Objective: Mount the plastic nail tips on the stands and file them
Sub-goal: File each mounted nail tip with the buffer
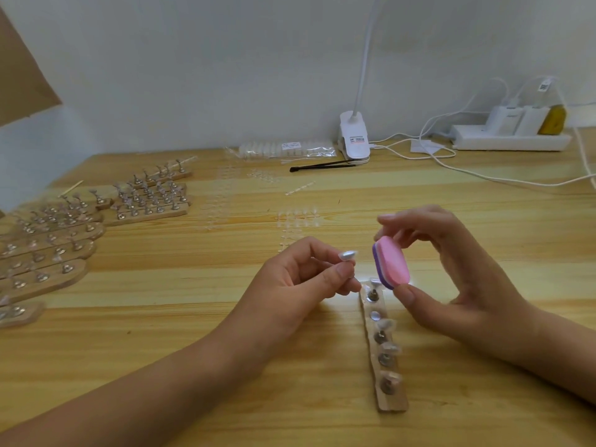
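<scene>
Head view: what lies before you
Your left hand (pixel 300 279): pinches a mounted nail tip (pixel 348 254) from below, raised above the table (pixel 193 317).
Your right hand (pixel 458 275): grips a pink and purple file block (pixel 392 266), just beside that tip.
Wooden strip (pixel 392 404): under your hands, carrying stands (pixel 381 337) with tips.
Far left: more filled strips (pixel 48 250).
</scene>
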The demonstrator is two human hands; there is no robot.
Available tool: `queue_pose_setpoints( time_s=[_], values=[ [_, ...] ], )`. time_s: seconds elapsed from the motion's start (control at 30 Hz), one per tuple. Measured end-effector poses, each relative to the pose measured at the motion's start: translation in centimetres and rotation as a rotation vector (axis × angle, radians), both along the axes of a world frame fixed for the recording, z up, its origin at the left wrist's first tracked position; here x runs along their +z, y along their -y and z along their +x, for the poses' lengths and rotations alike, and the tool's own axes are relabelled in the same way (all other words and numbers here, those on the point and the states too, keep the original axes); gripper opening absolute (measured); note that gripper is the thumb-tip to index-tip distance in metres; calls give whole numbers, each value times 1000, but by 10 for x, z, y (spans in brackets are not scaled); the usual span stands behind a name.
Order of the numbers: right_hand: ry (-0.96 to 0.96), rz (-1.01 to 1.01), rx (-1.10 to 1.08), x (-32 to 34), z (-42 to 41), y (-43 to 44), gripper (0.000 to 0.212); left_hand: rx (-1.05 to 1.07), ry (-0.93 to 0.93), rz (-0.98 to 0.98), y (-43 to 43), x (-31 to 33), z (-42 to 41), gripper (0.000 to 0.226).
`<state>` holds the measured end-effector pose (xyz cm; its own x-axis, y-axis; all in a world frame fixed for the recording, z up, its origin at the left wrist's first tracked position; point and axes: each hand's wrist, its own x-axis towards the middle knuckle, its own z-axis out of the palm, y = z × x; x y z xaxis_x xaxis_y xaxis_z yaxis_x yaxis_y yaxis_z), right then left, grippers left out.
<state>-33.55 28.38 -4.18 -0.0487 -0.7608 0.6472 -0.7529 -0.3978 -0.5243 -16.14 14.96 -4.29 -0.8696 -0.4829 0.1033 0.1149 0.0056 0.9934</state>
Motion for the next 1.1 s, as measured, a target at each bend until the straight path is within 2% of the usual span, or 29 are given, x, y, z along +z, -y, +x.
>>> queue_pose_setpoints(
  time_s=[0.13, 0.23, 0.3, 0.37, 0.43, 0.53, 0.63, 0.77, 0.93, 1.1],
  values=[
    [11, 2, -72, 0, -3, 4, 60, -14, -3, 24, -1, 0, 0, 9],
    [53, 20, -81, 1, -3, 5, 47, -20, 0, 24, -1, 0, 0, 13],
    [158, 55, -42, 1, -2, 6, 46, -24, -2, 23, -1, 1, 0, 14],
    [304, 108, -1, 0, -3, 6, 53, -25, -3, 20, -1, 1, 0, 13],
    [355, 148, 19, 0, -4, 5, 59, -27, -4, 19, -1, 1, 0, 12],
    [356, 167, 42, 0, -1, 4, 64, -34, -8, 23, -1, 2, 0, 13],
    [357, 137, 57, 1, 5, 4, 50, -47, -6, 10, -3, 2, 0, 12],
    [274, 119, 22, 1, 6, 3, 48, -61, 14, -40, -3, 3, 1, 5],
    [163, 100, 38, 1, 4, 2, 53, -61, 26, -70, -2, 3, 2, 12],
    [210, 73, 27, -1, 5, 2, 49, -68, -11, -41, -4, 4, 0, 8]
  ],
)
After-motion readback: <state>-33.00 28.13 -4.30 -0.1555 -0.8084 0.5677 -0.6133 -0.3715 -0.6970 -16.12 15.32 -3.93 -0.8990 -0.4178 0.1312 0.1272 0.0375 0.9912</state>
